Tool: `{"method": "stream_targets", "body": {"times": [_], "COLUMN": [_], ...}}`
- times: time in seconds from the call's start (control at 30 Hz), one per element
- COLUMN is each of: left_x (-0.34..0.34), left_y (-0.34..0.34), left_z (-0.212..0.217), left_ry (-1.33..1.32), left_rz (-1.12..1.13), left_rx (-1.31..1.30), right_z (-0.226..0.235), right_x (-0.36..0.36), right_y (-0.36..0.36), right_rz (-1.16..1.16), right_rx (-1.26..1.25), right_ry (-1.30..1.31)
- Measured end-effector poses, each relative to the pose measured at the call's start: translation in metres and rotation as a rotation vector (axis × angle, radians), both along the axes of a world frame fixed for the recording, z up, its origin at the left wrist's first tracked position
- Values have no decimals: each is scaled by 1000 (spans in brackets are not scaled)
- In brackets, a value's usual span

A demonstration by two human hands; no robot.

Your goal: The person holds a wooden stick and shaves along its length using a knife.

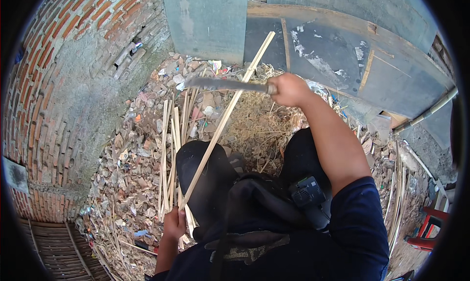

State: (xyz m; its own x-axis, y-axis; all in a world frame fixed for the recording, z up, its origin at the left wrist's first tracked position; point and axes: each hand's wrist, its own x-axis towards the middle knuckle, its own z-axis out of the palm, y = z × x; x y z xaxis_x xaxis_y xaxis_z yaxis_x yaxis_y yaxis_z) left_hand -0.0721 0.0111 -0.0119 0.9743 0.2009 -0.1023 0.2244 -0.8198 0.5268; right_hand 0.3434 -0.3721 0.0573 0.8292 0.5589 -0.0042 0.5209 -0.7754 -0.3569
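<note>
My left hand (175,224) is closed round the lower end of a long pale bamboo strip (215,135), which slants up and away to the right, past my left knee. My right hand (290,89) grips the handle of a machete (220,84), its dark blade pointing left. The blade crosses the strip in the upper part of the view; whether it touches the strip I cannot tell. Several more pale strips (165,158) lie in a bundle on the ground to the left of my left leg. Shavings (254,119) cover the ground between and beyond my knees.
Rubble and litter (132,168) cover the ground. A worn brick wall (63,95) rises on the left, and a grey board (313,51) stands ahead. Long thin strips (399,193) lie at right, near a red object (426,227). A woven bamboo panel (63,249) is at lower left.
</note>
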Motion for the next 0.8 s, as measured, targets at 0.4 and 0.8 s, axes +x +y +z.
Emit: {"method": "stream_targets", "body": {"times": [0.4,0.8], "left_x": [5,8], "left_y": [-3,0], "left_z": [0,8], "left_ry": [-3,30], "left_rz": [4,26], "left_rx": [33,49], "right_z": [8,-14], "right_x": [-19,11], "right_y": [11,-20], "right_rz": [106,-328], "right_rx": [-43,181], "right_ry": [-81,42]}}
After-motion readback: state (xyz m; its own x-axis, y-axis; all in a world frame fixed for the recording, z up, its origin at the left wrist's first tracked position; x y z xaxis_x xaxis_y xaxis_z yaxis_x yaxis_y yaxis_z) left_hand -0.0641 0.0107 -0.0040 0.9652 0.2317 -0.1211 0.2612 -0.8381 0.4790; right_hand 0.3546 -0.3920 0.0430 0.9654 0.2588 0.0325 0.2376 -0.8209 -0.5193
